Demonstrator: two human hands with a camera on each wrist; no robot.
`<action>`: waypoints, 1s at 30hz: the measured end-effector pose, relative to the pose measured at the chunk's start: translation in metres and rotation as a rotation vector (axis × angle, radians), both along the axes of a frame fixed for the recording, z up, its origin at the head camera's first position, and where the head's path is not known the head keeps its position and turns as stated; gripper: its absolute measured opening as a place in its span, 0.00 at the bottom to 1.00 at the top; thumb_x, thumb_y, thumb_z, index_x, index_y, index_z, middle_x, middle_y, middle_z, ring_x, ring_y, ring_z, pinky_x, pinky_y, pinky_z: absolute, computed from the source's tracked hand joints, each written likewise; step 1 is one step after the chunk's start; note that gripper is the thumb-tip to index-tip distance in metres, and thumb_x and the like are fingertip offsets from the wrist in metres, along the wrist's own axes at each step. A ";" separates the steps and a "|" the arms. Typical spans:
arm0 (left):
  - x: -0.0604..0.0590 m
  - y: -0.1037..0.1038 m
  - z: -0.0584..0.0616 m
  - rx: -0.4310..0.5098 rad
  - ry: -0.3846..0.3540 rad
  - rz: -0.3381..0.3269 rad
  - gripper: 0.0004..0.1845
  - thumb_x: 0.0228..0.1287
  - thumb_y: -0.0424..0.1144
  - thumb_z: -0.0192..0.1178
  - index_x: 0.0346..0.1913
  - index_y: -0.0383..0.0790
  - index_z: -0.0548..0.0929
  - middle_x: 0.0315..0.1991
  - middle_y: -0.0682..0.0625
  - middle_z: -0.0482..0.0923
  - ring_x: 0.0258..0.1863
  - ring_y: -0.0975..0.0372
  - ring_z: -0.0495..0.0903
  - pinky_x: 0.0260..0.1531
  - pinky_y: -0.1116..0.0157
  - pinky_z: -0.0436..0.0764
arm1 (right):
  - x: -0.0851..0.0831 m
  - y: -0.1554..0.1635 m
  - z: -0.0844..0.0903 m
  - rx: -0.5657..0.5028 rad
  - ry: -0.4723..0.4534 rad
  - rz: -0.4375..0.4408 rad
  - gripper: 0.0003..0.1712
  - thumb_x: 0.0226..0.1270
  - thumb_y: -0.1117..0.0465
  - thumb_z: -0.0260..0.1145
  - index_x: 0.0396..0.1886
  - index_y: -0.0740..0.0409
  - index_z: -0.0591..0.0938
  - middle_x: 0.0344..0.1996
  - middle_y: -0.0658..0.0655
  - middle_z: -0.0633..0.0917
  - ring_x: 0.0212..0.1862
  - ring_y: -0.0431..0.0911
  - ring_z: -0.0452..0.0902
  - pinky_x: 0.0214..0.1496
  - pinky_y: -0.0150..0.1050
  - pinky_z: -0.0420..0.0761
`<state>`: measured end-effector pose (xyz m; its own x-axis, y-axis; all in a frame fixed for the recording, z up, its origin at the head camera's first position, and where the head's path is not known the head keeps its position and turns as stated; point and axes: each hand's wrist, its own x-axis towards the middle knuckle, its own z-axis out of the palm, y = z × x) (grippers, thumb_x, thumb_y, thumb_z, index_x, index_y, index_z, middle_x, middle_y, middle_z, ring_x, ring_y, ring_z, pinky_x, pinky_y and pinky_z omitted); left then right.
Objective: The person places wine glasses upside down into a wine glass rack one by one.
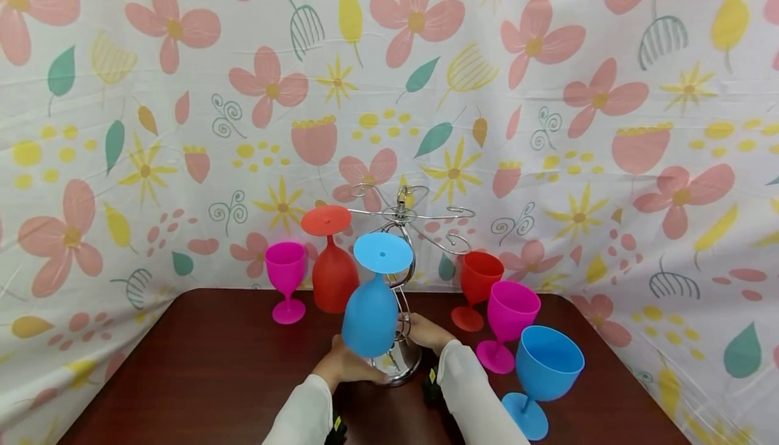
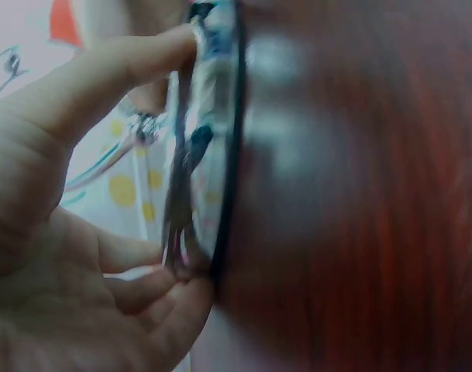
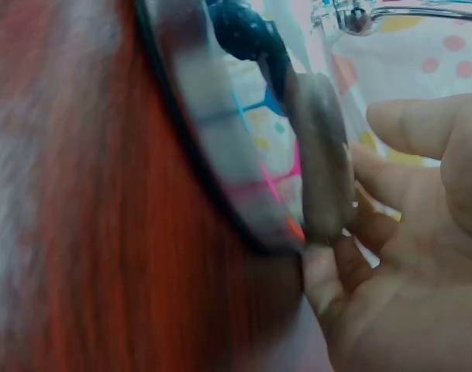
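A shiny metal goblet rack [image 1: 406, 362] with curled wire arms stands at the middle of the table. My left hand [image 1: 349, 364] grips the left side of its round base, thumb at the front; in the left wrist view, thumb and fingers [image 2: 150, 302] sit at the base rim. On the other side, my right hand [image 1: 429, 333] holds the base, with its fingertips against the metal edge [image 3: 251, 155] in the right wrist view. A blue goblet [image 1: 371, 316] and a red goblet [image 1: 335, 272] hang upside down from the rack, the blue one hiding part of it.
On the dark wooden table [image 1: 201, 377], a pink goblet [image 1: 286, 266] stands upright at the back left. A red goblet [image 1: 479, 276], a pink goblet [image 1: 512, 310] and a blue goblet [image 1: 548, 367] stand upright along the right. A flowered cloth [image 1: 389, 93] hangs behind.
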<state>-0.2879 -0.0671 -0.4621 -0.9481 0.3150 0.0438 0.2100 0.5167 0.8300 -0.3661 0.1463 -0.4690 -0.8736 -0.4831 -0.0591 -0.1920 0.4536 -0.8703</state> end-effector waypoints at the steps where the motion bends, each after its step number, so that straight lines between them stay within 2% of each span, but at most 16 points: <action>1: 0.002 0.003 0.001 -0.003 -0.010 0.010 0.57 0.35 0.47 0.80 0.68 0.31 0.59 0.60 0.33 0.62 0.60 0.37 0.59 0.56 0.33 0.64 | 0.000 -0.001 0.000 0.009 -0.012 -0.019 0.38 0.70 0.37 0.57 0.66 0.61 0.74 0.58 0.62 0.78 0.60 0.60 0.72 0.62 0.60 0.68; 2: 0.004 0.006 0.003 -0.004 -0.018 0.022 0.59 0.35 0.48 0.81 0.69 0.30 0.58 0.61 0.31 0.60 0.61 0.37 0.60 0.56 0.34 0.64 | 0.000 -0.003 0.000 0.023 -0.021 -0.036 0.40 0.68 0.35 0.58 0.67 0.59 0.73 0.59 0.62 0.77 0.61 0.62 0.71 0.63 0.61 0.67; 5: 0.008 0.013 0.005 -0.015 -0.021 0.061 0.64 0.32 0.52 0.82 0.70 0.30 0.54 0.63 0.29 0.57 0.61 0.35 0.61 0.55 0.33 0.66 | 0.001 -0.005 0.000 0.084 -0.015 -0.074 0.43 0.65 0.31 0.57 0.70 0.55 0.71 0.55 0.63 0.79 0.58 0.63 0.73 0.60 0.62 0.69; 7: 0.010 0.015 0.006 -0.024 0.004 0.071 0.65 0.31 0.51 0.83 0.70 0.30 0.54 0.63 0.29 0.57 0.62 0.35 0.62 0.55 0.32 0.65 | 0.001 -0.006 -0.001 0.116 0.004 -0.078 0.44 0.65 0.29 0.56 0.70 0.52 0.70 0.53 0.60 0.80 0.57 0.62 0.73 0.59 0.62 0.70; 9: 0.010 0.015 0.006 -0.020 0.026 0.063 0.65 0.31 0.50 0.83 0.70 0.30 0.54 0.63 0.31 0.59 0.62 0.35 0.63 0.56 0.33 0.65 | 0.002 -0.006 -0.001 0.124 0.017 -0.068 0.44 0.65 0.29 0.55 0.71 0.52 0.70 0.50 0.59 0.81 0.56 0.60 0.74 0.59 0.62 0.69; 11: 0.008 0.015 0.005 -0.009 0.026 0.053 0.65 0.31 0.50 0.83 0.70 0.30 0.54 0.63 0.32 0.60 0.61 0.36 0.64 0.56 0.33 0.65 | 0.002 -0.005 -0.001 0.119 0.026 -0.060 0.43 0.66 0.30 0.55 0.72 0.50 0.69 0.51 0.55 0.80 0.58 0.57 0.73 0.60 0.61 0.69; 13: 0.006 0.013 0.005 -0.011 0.018 0.030 0.65 0.32 0.51 0.83 0.71 0.30 0.53 0.63 0.32 0.61 0.62 0.36 0.63 0.56 0.32 0.63 | 0.002 -0.005 -0.001 0.110 0.028 -0.057 0.43 0.66 0.30 0.56 0.71 0.51 0.69 0.46 0.56 0.82 0.52 0.55 0.76 0.57 0.58 0.72; 15: 0.001 0.009 0.002 0.014 0.020 -0.018 0.65 0.33 0.50 0.83 0.71 0.31 0.52 0.64 0.34 0.61 0.63 0.37 0.62 0.58 0.33 0.63 | 0.002 -0.004 -0.001 0.113 0.043 -0.051 0.39 0.69 0.35 0.57 0.71 0.53 0.69 0.44 0.54 0.82 0.48 0.51 0.76 0.55 0.54 0.73; 18: -0.006 0.001 0.000 0.078 0.050 -0.152 0.63 0.37 0.45 0.82 0.72 0.31 0.52 0.66 0.36 0.62 0.66 0.40 0.61 0.61 0.36 0.61 | 0.004 -0.003 -0.001 0.136 0.066 -0.056 0.33 0.72 0.46 0.59 0.70 0.59 0.69 0.39 0.58 0.81 0.39 0.50 0.76 0.47 0.49 0.74; 21: -0.011 -0.006 0.001 0.137 0.037 -0.302 0.61 0.42 0.40 0.79 0.74 0.29 0.50 0.71 0.36 0.57 0.70 0.41 0.57 0.65 0.40 0.59 | 0.008 -0.001 0.000 0.173 0.100 -0.065 0.31 0.72 0.54 0.61 0.70 0.62 0.69 0.45 0.60 0.77 0.41 0.51 0.72 0.46 0.50 0.74; 23: -0.010 -0.009 0.005 0.139 -0.008 -0.343 0.61 0.43 0.37 0.78 0.75 0.27 0.47 0.74 0.33 0.50 0.72 0.40 0.50 0.66 0.40 0.55 | 0.011 0.000 0.001 0.182 0.118 -0.073 0.31 0.70 0.54 0.63 0.69 0.62 0.70 0.48 0.62 0.75 0.42 0.53 0.72 0.46 0.51 0.74; 25: -0.008 -0.012 0.007 0.121 -0.049 -0.334 0.62 0.44 0.36 0.78 0.75 0.26 0.45 0.75 0.33 0.45 0.73 0.39 0.46 0.67 0.41 0.54 | 0.014 0.001 0.001 0.198 0.133 -0.081 0.32 0.69 0.53 0.63 0.69 0.61 0.70 0.49 0.61 0.74 0.42 0.53 0.71 0.45 0.50 0.74; 26: -0.008 -0.013 0.008 0.108 -0.046 -0.322 0.62 0.43 0.35 0.78 0.75 0.25 0.45 0.75 0.32 0.45 0.73 0.39 0.46 0.67 0.41 0.54 | 0.015 0.002 0.000 0.197 0.137 -0.088 0.32 0.69 0.53 0.63 0.69 0.61 0.71 0.47 0.61 0.74 0.41 0.52 0.71 0.43 0.48 0.74; 30: -0.010 -0.019 0.003 0.059 0.021 -0.224 0.62 0.38 0.36 0.81 0.73 0.25 0.51 0.73 0.33 0.53 0.71 0.40 0.54 0.66 0.41 0.57 | 0.019 0.005 -0.004 0.204 0.161 -0.111 0.31 0.69 0.55 0.64 0.69 0.60 0.71 0.41 0.56 0.72 0.39 0.50 0.67 0.40 0.42 0.71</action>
<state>-0.2981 -0.0857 -0.4592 -0.8534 0.5140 0.0872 0.3315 0.4059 0.8517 -0.3470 0.1513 -0.4727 -0.9265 -0.3763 -0.0016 -0.2595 0.6420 -0.7214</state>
